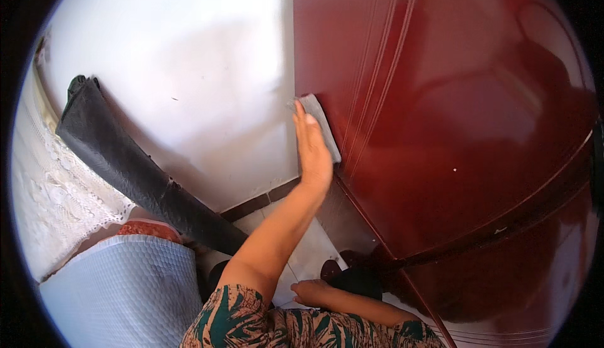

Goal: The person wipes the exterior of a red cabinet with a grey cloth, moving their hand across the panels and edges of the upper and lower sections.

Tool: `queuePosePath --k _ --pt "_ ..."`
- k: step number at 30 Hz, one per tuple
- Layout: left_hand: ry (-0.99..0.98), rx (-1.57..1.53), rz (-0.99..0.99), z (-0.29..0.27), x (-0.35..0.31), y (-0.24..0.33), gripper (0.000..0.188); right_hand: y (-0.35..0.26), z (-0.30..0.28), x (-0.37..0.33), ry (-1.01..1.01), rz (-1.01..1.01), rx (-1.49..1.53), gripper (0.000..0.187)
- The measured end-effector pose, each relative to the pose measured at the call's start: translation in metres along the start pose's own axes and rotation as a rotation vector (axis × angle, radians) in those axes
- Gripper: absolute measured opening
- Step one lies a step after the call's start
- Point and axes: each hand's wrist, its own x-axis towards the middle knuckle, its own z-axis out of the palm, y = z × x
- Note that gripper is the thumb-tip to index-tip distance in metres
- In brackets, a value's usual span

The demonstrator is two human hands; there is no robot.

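left hand (313,150), fingers flat, presses a grey cloth (321,123) on the glossy dark-red wooden cabinet (453,128) edge; firm, even strokes suit; right hand (313,292) hangs loosely open, empty.

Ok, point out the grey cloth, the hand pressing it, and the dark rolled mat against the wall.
grey cloth (324,124): head view, bare strip beside the fingers.
left hand (313,153): head view, back of the hand.
dark rolled mat (119,153): head view, middle of the roll.
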Motion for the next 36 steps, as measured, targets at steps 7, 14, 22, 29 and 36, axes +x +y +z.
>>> queuePosePath --k 7,14,22,29,36 --pt "0.137 -0.492 -0.112 -0.074 0.005 -0.052 0.057 -0.008 -0.007 0.002 -0.078 0.005 0.004 0.035" --pt "0.086 -0.402 -0.251 -0.044 -0.015 -0.100 0.062 0.001 -0.001 0.006 -0.106 -0.032 0.006 0.037" --pt "0.136 -0.096 -0.438 -0.032 0.001 -0.161 0.069 0.005 0.005 0.015 -0.163 -0.100 -0.066 0.032" --pt "0.213 -0.304 -0.744 -0.048 -0.041 -0.245 0.062 -0.005 -0.019 -0.008 -0.109 -0.067 0.021 0.040" --pt "0.262 -0.515 -1.075 -0.086 -0.060 -0.341 0.057 -0.010 -0.029 -0.010 -0.103 0.026 0.093 0.042"
